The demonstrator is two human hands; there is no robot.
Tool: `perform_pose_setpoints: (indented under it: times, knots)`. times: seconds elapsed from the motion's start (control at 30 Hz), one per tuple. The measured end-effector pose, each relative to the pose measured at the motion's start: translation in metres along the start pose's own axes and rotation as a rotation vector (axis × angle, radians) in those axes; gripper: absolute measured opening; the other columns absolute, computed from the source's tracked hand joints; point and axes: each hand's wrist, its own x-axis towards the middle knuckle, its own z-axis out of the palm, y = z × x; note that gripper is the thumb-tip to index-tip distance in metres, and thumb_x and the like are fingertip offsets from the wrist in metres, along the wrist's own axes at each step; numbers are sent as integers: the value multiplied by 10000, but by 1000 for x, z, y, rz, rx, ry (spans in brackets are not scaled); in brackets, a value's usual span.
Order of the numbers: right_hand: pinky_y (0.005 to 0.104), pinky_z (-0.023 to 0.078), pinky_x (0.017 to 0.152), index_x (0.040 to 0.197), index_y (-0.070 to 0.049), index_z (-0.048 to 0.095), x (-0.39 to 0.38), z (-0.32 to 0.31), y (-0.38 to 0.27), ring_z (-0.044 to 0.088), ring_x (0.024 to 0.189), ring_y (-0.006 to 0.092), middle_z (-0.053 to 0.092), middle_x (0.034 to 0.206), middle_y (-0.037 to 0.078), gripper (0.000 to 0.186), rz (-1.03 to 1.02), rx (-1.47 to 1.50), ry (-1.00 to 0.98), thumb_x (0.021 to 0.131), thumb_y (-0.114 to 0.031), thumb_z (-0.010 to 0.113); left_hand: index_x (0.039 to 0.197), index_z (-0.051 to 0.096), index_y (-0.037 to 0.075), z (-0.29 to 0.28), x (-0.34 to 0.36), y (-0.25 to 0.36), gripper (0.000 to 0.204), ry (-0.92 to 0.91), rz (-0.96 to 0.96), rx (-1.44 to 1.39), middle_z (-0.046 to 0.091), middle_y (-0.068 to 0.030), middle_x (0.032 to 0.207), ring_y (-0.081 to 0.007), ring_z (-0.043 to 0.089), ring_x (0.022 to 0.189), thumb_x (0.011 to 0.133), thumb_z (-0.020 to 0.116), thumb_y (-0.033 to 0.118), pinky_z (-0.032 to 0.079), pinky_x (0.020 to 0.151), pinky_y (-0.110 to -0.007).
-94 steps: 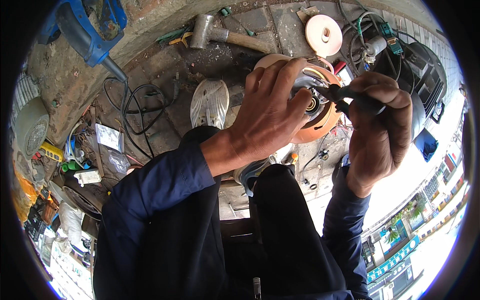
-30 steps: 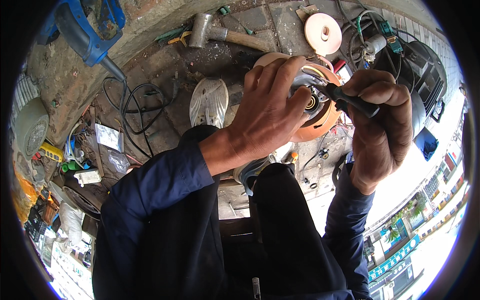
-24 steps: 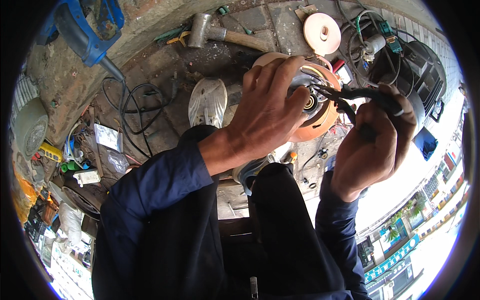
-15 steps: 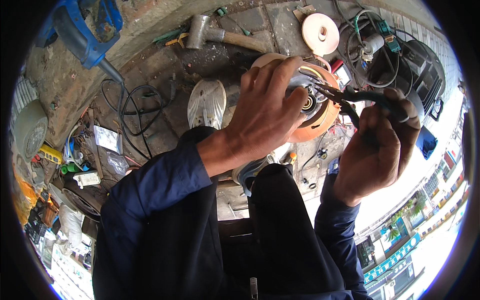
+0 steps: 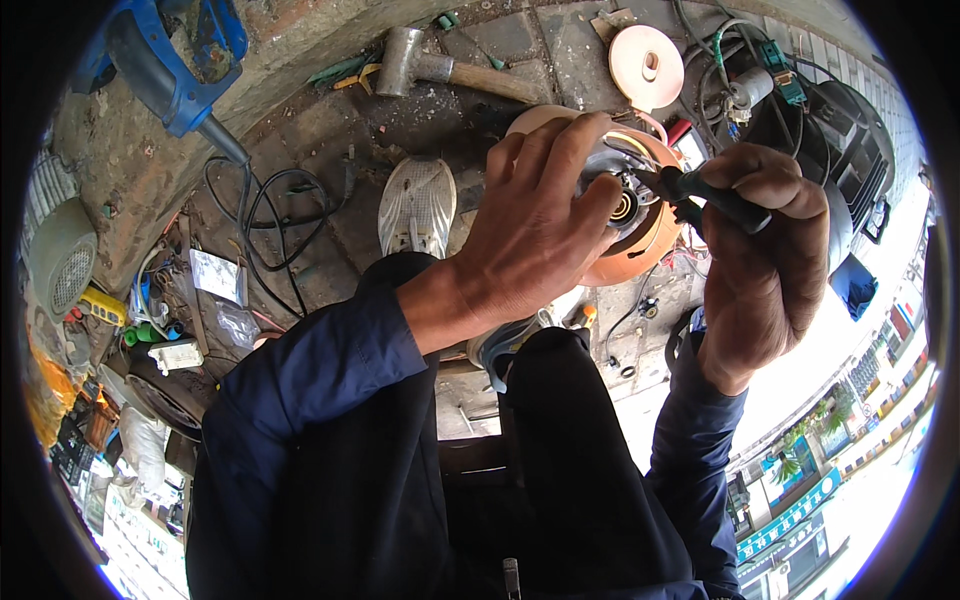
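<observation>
My left hand is curled over the near left side of a round orange housing, its fingers on the top and its thumb near the middle. A dark shaft with ring-shaped metal parts shows in the housing's centre. My right hand grips long-nosed pliers with dark handles, held from the right side. The tips of the pliers point left and reach the wires and metal parts beside the shaft. Whether the jaws pinch anything is too small to tell.
A hammer and a flat pinkish disc lie beyond the housing. A blue power tool with a looped black cord rests at the far left. Black machine parts and cables crowd the right; small parts and bags litter the left floor.
My right hand has turned and shifted up a little, so the pliers' handles are now closer together and seen from another side. My left hand has kept its hold on the housing.
</observation>
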Motion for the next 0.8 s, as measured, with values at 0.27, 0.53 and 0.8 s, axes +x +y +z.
perform_pose_setpoints:
  times: [0.27,0.53,0.8]
  knots:
    - [360,496,1058,1180,30,620,1,0,-2,655,1157,244,668,1232,203,308,-2,18,-44,906,161,568,1140,665,69,1,0,0,503,3,1,3,459,-203,1546,-394,490,1388,750,946,213,359,1078,-566]
    - [336,518,994,1188,35,620,3,-1,3,656,1083,216,680,1221,199,309,-18,0,-49,917,163,541,1147,663,68,1,0,0,514,6,3,2,459,-199,1544,-392,489,1391,747,948,219,359,1082,-571]
    - [272,495,714,1285,62,603,-14,23,2,603,776,152,715,1201,218,352,49,112,663,940,93,535,1153,650,87,0,0,-1,523,7,5,13,472,-195,1539,-389,510,1365,741,948,209,370,1068,-559]
